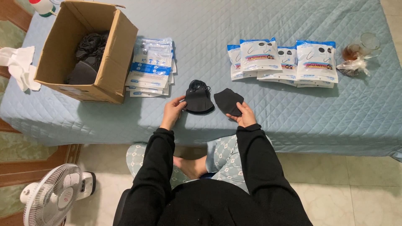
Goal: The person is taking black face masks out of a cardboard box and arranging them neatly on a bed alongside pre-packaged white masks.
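My left hand (173, 111) touches the edge of a small stack of black face masks (198, 98) lying on the blue quilted bed (272, 109). My right hand (244, 114) holds a single black mask (228, 101) just right of the stack. Both arms wear black sleeves. To the left lies a pile of flat white and blue pouches (150, 69). Filled white and blue pouches (284, 62) are spread in a row to the right.
An open cardboard box (90, 50) holding more black masks stands at the left. A white cloth (21, 65) hangs off the bed's left edge. A glass mug (363, 46) and clear wrapper sit at far right. A white fan (52, 196) stands on the floor at lower left.
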